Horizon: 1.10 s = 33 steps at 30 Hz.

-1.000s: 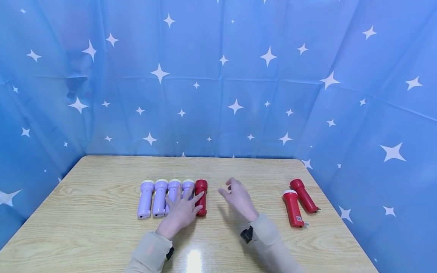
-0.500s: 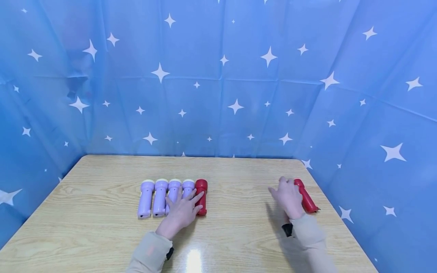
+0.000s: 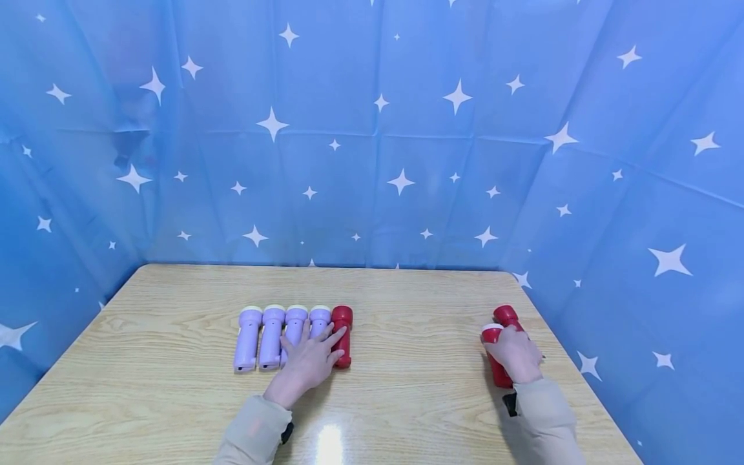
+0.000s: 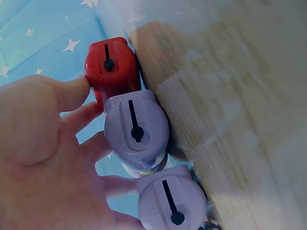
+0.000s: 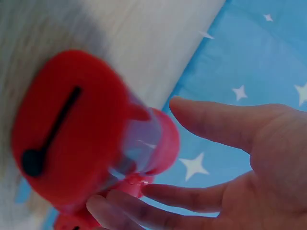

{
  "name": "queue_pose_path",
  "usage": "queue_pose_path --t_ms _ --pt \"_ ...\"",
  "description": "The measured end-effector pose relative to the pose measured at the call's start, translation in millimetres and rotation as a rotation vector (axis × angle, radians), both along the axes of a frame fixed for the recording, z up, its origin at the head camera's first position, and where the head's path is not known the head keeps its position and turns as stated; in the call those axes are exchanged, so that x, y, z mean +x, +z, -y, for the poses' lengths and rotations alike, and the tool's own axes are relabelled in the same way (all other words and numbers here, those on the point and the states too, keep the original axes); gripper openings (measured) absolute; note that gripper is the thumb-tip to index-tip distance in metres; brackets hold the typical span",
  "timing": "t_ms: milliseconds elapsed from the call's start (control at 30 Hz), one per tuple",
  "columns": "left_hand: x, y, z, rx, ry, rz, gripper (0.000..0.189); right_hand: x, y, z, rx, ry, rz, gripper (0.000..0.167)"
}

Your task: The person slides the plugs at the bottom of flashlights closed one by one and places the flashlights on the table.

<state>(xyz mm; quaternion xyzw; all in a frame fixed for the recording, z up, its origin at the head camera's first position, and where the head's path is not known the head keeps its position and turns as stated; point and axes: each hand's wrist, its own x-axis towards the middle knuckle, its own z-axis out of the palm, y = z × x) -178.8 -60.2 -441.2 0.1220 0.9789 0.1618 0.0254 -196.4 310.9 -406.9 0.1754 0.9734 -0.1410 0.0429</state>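
My left hand (image 3: pixel 308 361) rests with spread fingers over a row of flashlights. Several are lilac, such as the leftmost lilac flashlight (image 3: pixel 247 342); a red flashlight (image 3: pixel 342 316) lies at the row's right end. In the left wrist view the thumb (image 4: pixel 74 93) touches this red one, and other fingers reach the lilac bodies. At the right, my right hand (image 3: pixel 516 354) is over a second red flashlight (image 3: pixel 499 376) with a white rim. Its thumb (image 5: pixel 206 120) and fingers stand apart on either side of the body. Beyond lies a third red flashlight (image 3: pixel 507 315), partly hidden by the hand.
A light wood-grain table (image 3: pixel 407 400) bears everything. Behind and beside it hangs a blue curtain (image 3: pixel 349 161) with white stars. Between the row and the right-hand flashlights runs a wide stretch of table top.
My right hand has moved right from the middle of the table and come down over the white-rimmed red flashlight. The left hand and the row have stayed in place.
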Motion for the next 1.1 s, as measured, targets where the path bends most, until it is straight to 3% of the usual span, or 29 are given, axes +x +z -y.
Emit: queue_pose_path --t_ms 267,1100 --pt "-0.5 -1.3 -0.3 0.004 -0.005 -0.006 0.047 -5.7 -7.3 -7.4 -0.045 0.025 0.059 0.05" --pt "-0.9 -0.7 -0.6 0.006 -0.005 0.002 0.047 -11.6 -7.9 -11.1 -0.068 0.026 0.083 0.057"
